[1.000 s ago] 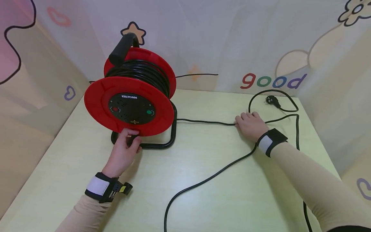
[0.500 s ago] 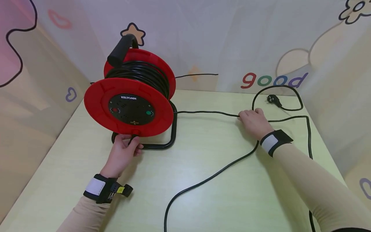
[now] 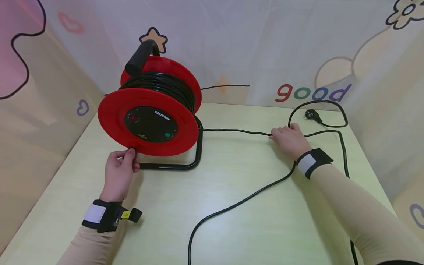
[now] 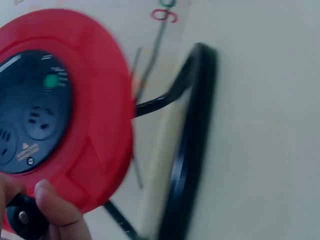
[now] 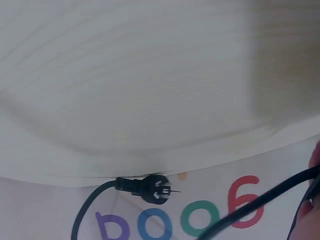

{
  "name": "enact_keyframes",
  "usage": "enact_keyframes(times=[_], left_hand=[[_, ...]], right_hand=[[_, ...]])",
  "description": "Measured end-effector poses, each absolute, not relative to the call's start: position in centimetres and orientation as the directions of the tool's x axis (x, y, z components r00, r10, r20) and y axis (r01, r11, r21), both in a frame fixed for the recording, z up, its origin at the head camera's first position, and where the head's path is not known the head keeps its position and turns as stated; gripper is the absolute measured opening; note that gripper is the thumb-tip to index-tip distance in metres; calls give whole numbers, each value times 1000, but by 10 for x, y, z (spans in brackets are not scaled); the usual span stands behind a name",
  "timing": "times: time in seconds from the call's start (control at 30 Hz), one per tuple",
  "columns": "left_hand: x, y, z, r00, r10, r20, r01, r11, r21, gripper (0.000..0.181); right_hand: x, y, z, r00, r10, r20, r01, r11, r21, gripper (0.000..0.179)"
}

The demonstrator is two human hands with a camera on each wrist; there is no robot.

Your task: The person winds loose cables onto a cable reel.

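A red cable reel (image 3: 185,141) with black cable wound on its drum stands at the left of the table, on a black tube frame (image 3: 172,166). My left hand (image 3: 120,173) pinches a black crank knob (image 4: 26,216) at the lower left of the front disc, between thumb and fingers. To the right, my right hand (image 3: 291,140) grips the black cable (image 3: 236,130) low over the table. That cable stretches nearly straight from the reel to this hand. In the right wrist view only part of the right hand (image 5: 307,220) shows, at the right edge, with cable passing through it.
A black plug (image 3: 312,115) on a loop of cable lies at the back right of the table (image 3: 248,228). Loose cable (image 3: 238,203) curves toward the front edge, and more runs down the right side. A printed curtain (image 3: 238,48) hangs behind.
The reel's front disc has turned clockwise; its label moved to the upper right. My left hand and the knob moved left. The right hand shifted slightly right, still gripping the cable.
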State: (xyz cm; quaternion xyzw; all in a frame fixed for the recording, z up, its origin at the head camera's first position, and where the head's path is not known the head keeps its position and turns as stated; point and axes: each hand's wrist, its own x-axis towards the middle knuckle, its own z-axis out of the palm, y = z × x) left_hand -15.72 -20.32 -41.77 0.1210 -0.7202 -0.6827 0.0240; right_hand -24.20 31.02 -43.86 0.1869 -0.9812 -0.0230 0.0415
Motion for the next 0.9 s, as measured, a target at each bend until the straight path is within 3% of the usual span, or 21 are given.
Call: enact_keyframes(times=[0.13,0.27,0.7,0.9], left_hand=[[-161,-213,-400,-940,-330,-86,-63,-79,995,29],[-165,-216,-380,-914,-405,40,93,-111,989,32],[-172,-194,-342,-815,-502,289,427,-182,886,32],[-177,-178,-329,-775,-515,366,508,-163,846,31]], right_hand=[[-244,298,-442,-919,-388,70,-384,921,62,18],[-246,279,-443,-903,-425,66,-421,904,67,20],[-247,245,-441,-853,-515,85,-504,856,116,22],[-248,247,-443,-873,-482,69,-471,872,134,26]])
